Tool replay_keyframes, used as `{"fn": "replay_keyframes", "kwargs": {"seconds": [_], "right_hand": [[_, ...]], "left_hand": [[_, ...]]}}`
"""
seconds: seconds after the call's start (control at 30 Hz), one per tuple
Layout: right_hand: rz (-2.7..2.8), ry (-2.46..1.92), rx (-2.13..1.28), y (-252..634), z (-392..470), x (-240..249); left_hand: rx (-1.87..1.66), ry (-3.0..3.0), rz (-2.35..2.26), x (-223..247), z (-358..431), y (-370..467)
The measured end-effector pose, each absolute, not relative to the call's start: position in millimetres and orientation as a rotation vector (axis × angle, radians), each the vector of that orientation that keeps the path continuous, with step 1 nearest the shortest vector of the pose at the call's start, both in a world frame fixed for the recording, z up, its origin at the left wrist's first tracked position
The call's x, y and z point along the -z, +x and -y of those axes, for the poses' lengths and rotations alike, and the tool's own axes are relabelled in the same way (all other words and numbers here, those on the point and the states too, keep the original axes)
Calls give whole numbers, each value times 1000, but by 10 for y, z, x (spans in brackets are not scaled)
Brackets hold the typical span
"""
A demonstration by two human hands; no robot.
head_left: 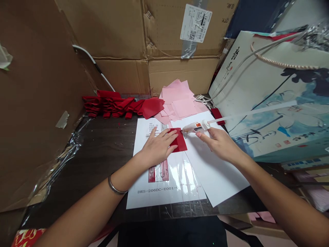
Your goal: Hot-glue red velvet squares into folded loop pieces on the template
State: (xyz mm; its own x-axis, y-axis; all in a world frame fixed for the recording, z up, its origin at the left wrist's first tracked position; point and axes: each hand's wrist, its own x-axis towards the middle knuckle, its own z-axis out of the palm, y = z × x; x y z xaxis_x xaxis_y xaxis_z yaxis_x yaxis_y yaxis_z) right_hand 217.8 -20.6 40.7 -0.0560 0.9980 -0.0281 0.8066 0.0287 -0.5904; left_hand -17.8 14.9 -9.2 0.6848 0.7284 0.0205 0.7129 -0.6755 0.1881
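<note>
While your left hand lay flat, fingers spread, over the left part of the red piece on the printed sheet, your right hand gripped the glue gun, nozzle at the far right corner, contact unclear; probably gluing, so the next move called for holding the piece still.

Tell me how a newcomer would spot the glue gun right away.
Find the large painted paper bag on the right, then look left to the right hand. That hand holds the glue gun, which points at a red piece. Unlike the flat paper around it, it's a white tool with a long pale stick jutting from its back.
</note>
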Motion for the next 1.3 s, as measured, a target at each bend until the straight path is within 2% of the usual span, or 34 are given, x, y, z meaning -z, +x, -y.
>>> {"fn": "replay_keyframes", "kwargs": {"seconds": [0.47,1.03,1.3], "right_hand": [[1871,-1837,-691,2234,262,-363],[1865,-1861,-678,2427,713,-402],[1868,-1844,-778,2453,714,-368]], "left_hand": [[-190,2752,-1141,103,-165,-193],[-193,2743,-1114,45,-160,-209],[-191,2760,-1110,72,-169,-211]]}}
